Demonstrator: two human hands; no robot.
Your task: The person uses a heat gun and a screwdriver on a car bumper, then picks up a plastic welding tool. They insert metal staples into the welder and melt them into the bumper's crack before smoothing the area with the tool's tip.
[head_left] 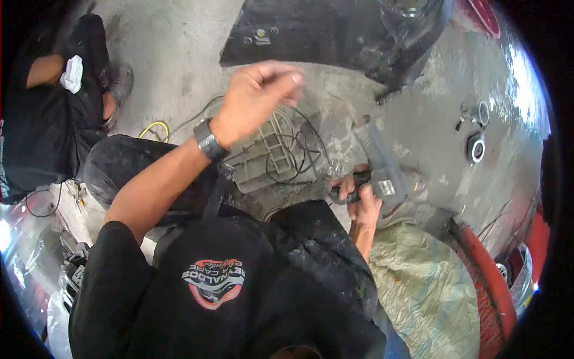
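My left hand (257,99), with a watch (210,140) on the wrist, is raised over the floor in front of me. Its fingers are curled together and slightly blurred; what they hold, if anything, I cannot make out. In my right hand (363,206) is a grey pistol-grip power tool (384,164), its handle gripped near my right knee. A thin bent tip stretches from its narrow front end toward the dark panel. That large dark panel (323,36), scuffed and dusty, lies ahead of both hands. Between my hands a ribbed grey plastic piece (272,152) rests on the floor.
Black cable (314,128) loops over the ribbed piece; a yellow cord (156,125) lies left. Another person (45,119) sits at the left. Round metal parts (476,148) rest on the right. A woven sack (424,287) and a red panel (484,269) are beside my right leg.
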